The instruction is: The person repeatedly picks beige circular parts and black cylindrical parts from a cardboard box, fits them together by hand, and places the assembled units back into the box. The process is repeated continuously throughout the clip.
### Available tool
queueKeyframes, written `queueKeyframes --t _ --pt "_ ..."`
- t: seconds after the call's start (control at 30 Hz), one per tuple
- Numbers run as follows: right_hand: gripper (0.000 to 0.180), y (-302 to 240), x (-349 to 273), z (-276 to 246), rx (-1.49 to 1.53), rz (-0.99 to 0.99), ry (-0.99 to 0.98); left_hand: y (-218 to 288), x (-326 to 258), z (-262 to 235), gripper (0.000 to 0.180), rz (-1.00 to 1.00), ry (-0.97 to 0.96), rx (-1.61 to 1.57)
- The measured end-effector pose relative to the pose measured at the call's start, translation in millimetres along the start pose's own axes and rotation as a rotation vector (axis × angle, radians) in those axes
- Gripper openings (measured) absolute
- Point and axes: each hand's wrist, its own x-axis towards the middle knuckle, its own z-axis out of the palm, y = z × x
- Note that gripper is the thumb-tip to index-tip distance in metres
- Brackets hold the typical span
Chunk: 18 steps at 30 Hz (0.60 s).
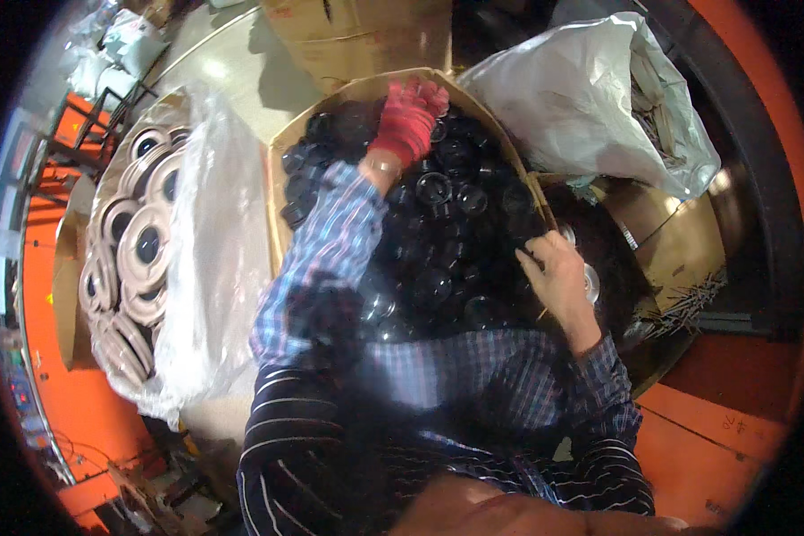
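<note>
An open cardboard box (275,192) in front of me is heaped with round, glossy black plastic parts (434,189). My left hand (407,121), in a red knitted glove, reaches over the heap to the box's far end. Its fingers look stretched out and slightly apart, and nothing shows in them; what lies under the palm is hidden. On the box's right side, my bare right hand (558,275) curls its fingers and thumb over the cardboard edge. Both forearms are in checked sleeves.
To the left, a plastic-lined carton holds several beige rings with dark centres (147,246). A white woven sack (590,98) leans at the upper right, above a heap of thin metal pieces (683,299). Another cardboard box (357,40) stands beyond the far end.
</note>
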Motion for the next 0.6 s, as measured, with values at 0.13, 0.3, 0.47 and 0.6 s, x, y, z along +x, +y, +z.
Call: queueKeyframes --t 0.13,0.3,0.47,0.6 --pt "0.017 -12 11 -6 0.055 -0.089 -0.017 -8 54 84 0.058 0.048 -0.218 -0.103" --pt "0.018 -13 14 -15 0.107 -0.098 -0.003 -30 25 102 0.044 -0.042 -0.298 -0.529" --pt "0.017 -8 7 -14 0.176 -0.010 0.048 -45 -39 36 0.040 0.095 -0.594 -0.722" --pt "0.018 -2 1 -10 0.330 0.191 0.041 -22 -124 -26 0.050 -0.131 -0.527 -0.787"
